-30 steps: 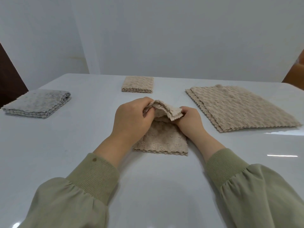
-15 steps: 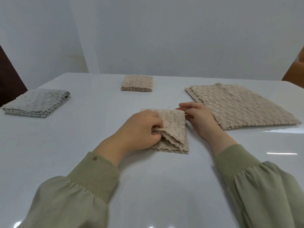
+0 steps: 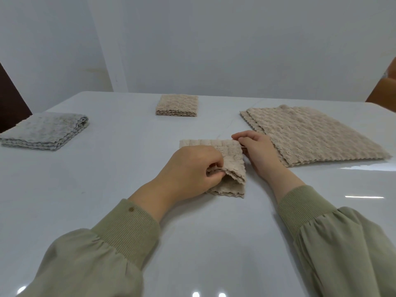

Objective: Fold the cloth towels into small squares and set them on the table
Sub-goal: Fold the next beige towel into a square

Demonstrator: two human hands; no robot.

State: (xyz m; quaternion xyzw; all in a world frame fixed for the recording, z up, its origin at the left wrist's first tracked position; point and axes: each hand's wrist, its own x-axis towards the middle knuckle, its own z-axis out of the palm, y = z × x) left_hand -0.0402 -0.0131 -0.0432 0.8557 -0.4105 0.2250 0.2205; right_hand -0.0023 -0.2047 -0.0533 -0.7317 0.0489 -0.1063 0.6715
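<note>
A beige waffle towel (image 3: 232,159), folded to a small square, lies on the white table (image 3: 107,189) in the middle. My left hand (image 3: 188,168) covers its left half and pinches the near folded layers between thumb and fingers. At the towel's far right corner, my right hand (image 3: 259,151) pinches the corner with thumb and forefinger. A folded beige square (image 3: 176,105) sits at the back centre. Unfolded beige towels (image 3: 310,133) lie stacked flat at the right.
A stack of folded grey towels (image 3: 45,130) lies at the far left. A dark panel stands beyond the table's left edge and a brown object at the far right edge. A pale wall closes the back.
The lifted far half of the towel has been brought toward me and laid down, making a small square. My left hand came down with it; my right hand moved to the far right corner.
</note>
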